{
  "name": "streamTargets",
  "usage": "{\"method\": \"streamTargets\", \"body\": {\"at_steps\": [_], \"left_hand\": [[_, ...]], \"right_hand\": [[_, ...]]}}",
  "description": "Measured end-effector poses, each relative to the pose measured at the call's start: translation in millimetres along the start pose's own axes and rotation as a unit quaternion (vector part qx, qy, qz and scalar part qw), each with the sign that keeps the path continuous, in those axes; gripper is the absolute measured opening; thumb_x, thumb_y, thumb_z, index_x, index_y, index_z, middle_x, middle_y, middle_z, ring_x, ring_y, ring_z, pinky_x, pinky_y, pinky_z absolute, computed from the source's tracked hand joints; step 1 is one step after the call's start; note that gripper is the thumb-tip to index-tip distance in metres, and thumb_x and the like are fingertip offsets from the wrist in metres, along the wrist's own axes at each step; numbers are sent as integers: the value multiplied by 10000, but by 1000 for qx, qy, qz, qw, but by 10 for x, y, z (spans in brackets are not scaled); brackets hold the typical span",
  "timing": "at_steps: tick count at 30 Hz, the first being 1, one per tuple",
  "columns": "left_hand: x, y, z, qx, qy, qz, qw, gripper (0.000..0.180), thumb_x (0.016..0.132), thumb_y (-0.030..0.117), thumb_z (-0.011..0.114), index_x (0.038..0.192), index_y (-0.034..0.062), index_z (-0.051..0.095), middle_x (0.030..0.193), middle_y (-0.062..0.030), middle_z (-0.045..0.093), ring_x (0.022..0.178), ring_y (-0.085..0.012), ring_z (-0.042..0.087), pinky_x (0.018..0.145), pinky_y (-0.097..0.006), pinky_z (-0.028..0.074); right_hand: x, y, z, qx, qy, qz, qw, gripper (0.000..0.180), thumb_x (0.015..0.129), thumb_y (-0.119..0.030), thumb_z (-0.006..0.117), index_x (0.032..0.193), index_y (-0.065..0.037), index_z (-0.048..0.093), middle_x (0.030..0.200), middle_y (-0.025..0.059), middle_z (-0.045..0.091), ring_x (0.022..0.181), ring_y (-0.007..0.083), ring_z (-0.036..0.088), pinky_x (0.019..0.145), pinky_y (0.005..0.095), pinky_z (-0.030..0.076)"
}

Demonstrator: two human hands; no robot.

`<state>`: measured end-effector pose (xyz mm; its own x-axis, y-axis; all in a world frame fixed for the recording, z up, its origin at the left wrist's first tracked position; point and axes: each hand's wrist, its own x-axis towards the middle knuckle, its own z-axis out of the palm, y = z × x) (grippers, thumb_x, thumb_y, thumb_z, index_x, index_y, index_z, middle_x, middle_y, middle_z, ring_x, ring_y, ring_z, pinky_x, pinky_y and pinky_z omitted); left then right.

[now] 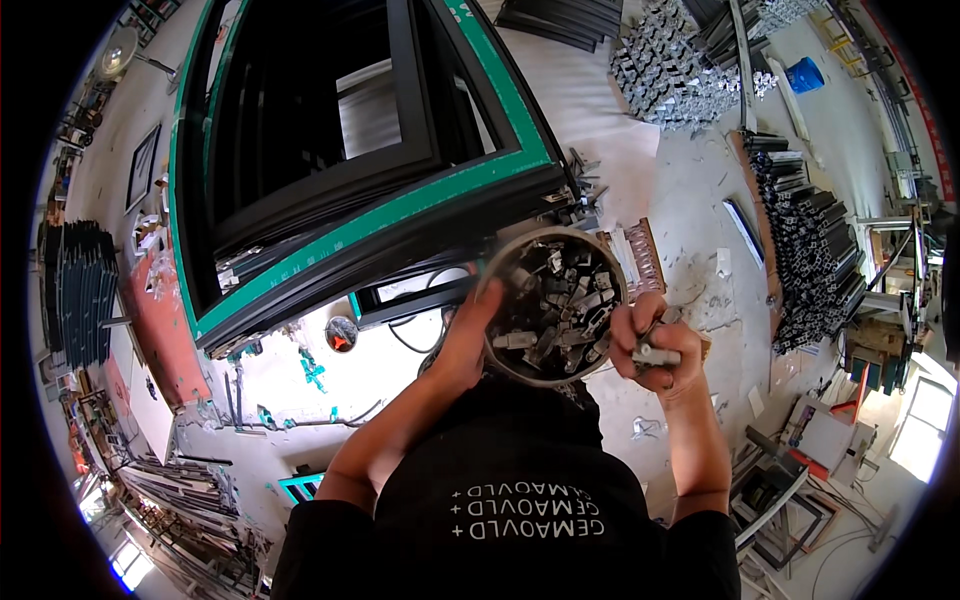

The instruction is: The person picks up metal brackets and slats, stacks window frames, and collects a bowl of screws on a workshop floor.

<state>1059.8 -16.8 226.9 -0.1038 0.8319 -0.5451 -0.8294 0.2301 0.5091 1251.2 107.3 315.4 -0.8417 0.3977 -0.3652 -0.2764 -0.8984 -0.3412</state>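
A round bucket [548, 381] stands in front of my chest, filled with small grey and dark metal fittings [572, 312]. My left hand [466, 335] grips the bucket's left side, its thumb near the rim. At the right side of the rim, my right hand [660, 348] is closed around a few small metal fittings [652, 356]. Their exact shape is partly hidden by the fingers. Just beyond the bucket lies a stack of black window frames [430, 205] edged with green tape.
Bundled metal profiles [815, 250] lie on the floor at right, with more silver ones [665, 70] at the far right. A blue bucket [804, 75] stands beyond them. Dark profiles [75, 290] are stacked at left. Offcuts and green scraps [312, 372] litter the floor.
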Motion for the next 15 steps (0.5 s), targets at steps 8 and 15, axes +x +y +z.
{"method": "streamTargets", "body": {"at_steps": [8,15], "left_hand": [[13,3,-6,-2,-24,-1,1000,642,875,463,486,1351,89,275,1267,-125,448,1129,-227,481,914,-354,442],[-7,-37,-17,42,-35,0,999,682,875,498,458,1369,77,247,1324,-131,383,1215,-238,381,996,-364,338]], "right_hand": [[127,214,219,-733,3,-86,675,212,707,-75,674,915,-85,634,752,41,534,629,191,568,535,294,442],[294,324,192,-878,-19,-117,464,167,698,-83,672,853,-116,618,795,59,543,681,237,575,569,330,457]]}}
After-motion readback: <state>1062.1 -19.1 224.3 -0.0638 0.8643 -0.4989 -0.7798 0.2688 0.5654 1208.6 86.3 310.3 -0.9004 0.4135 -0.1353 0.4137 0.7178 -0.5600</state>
